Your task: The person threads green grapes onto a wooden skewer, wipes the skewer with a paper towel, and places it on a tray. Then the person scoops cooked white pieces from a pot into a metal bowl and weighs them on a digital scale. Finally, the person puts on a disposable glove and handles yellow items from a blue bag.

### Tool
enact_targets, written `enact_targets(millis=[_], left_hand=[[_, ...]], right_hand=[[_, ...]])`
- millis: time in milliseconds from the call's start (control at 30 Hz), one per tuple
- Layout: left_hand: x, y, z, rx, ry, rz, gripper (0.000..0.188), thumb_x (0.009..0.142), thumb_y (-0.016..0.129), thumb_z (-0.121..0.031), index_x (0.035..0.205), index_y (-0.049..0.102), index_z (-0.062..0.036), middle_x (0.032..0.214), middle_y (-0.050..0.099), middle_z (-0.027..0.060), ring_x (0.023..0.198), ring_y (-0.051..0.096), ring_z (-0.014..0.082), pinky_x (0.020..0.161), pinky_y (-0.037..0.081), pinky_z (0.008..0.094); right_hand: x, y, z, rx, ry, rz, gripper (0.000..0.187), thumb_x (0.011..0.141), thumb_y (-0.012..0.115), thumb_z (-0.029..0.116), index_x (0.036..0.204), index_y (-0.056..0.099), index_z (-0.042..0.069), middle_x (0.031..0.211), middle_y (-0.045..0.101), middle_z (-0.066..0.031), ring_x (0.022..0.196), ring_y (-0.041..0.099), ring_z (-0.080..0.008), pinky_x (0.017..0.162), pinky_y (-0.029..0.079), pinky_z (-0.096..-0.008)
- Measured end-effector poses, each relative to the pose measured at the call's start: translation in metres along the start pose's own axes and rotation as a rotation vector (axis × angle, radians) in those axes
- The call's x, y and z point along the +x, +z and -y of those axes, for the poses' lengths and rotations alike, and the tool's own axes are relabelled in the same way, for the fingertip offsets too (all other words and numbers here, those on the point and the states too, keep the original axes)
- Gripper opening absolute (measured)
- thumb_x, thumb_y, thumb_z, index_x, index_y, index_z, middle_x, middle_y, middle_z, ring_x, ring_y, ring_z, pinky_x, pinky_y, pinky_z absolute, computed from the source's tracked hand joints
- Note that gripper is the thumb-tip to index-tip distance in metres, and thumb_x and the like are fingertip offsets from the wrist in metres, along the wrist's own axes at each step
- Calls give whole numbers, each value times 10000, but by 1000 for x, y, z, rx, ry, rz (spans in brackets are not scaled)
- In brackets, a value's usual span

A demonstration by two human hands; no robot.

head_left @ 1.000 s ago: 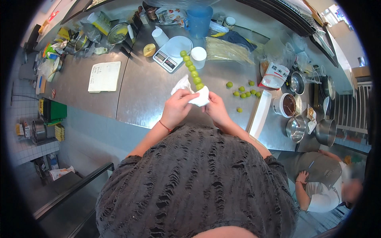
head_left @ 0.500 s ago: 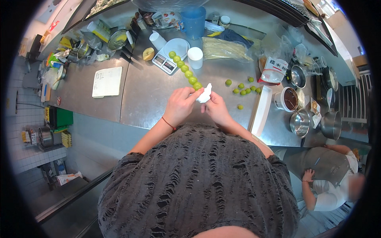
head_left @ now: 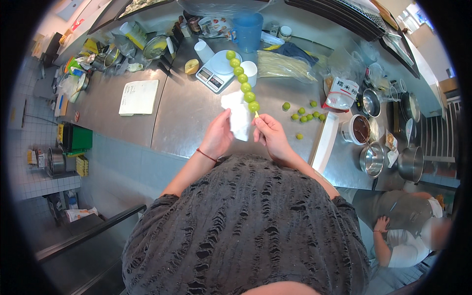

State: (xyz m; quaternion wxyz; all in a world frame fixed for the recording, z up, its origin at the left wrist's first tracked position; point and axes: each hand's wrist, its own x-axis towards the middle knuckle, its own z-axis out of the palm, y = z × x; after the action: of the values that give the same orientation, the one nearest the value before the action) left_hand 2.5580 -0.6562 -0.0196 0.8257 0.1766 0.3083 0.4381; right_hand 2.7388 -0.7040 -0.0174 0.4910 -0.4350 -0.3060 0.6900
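Right hand (head_left: pixel 272 133): thumb and index finger pinching the bare lower end of the fruit skewer (head_left: pixel 250 97), the other fingers curled in
Fruit skewer: held up over the desk (head_left: pixel 191 118), running from the right hand toward 11 o'clock, seven round green fruits threaded in a row
Left hand (head_left: pixel 216 135): fingers closed on the left edge of a white sheet (head_left: pixel 240 118); paper or cloth, I cannot tell
White sheet: between the hands, just beside the lowest fruits
Kitchen scale (head_left: pixel 211 81): at 12 o'clock from the left hand, partly behind the skewer's top in this view
White container (head_left: pixel 251 74): right beside the scale, at 11 o'clock from the right hand
Loose green fruits (head_left: pixel 303 118): scattered at 2 o'clock from the right hand
Long white tray (head_left: pixel 325 142): at 3 o'clock, beyond those fruits
Open notebook (head_left: pixel 139 97): at 10 o'clock from the left hand
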Motion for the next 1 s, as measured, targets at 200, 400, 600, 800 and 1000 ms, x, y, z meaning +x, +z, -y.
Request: enact_targets(millis=[200,400,600,800,1000], left_hand=[[-12,18,7,-76,-62,85,362,1064,394,-242,1343,462,-21,1251,606,114,1153,602,226,996,490,382],[-8,-5,28,85,21,-69,324,1032,461,-157,1323,477,-18,1215,625,107,1109,617,212,977,499,373],[15,-77,17,228,65,-292,444,1022,493,-187,1424,406,-18,1384,520,134,1280,504,236,1066,421,425],[25,-87,-1,503,194,-355,571,1024,511,-254,1524,313,-60,1551,340,123,1431,314,251,1152,298,452],[19,-42,-22,392,317,-144,490,1051,454,-336,1455,397,-64,1439,469,109,1294,490,236,1054,430,408]], right_hand=[[-8,7,3,4,-60,38,195,1047,486,224,998,581,61,657,562,1,531,406,-34,480,269,-184],[-18,8,1,-11,-37,22,197,1046,485,220,990,585,60,641,556,0,518,407,-36,478,276,-186],[-25,-5,-2,-81,20,69,197,1040,504,237,995,594,68,638,548,15,546,435,-38,499,283,-194],[-31,-5,-7,-75,18,26,195,1047,483,216,984,590,66,604,523,16,510,393,-40,482,277,-193],[-40,-13,-7,-121,12,50,189,1034,515,222,991,606,62,608,526,25,517,407,-37,491,284,-195]])
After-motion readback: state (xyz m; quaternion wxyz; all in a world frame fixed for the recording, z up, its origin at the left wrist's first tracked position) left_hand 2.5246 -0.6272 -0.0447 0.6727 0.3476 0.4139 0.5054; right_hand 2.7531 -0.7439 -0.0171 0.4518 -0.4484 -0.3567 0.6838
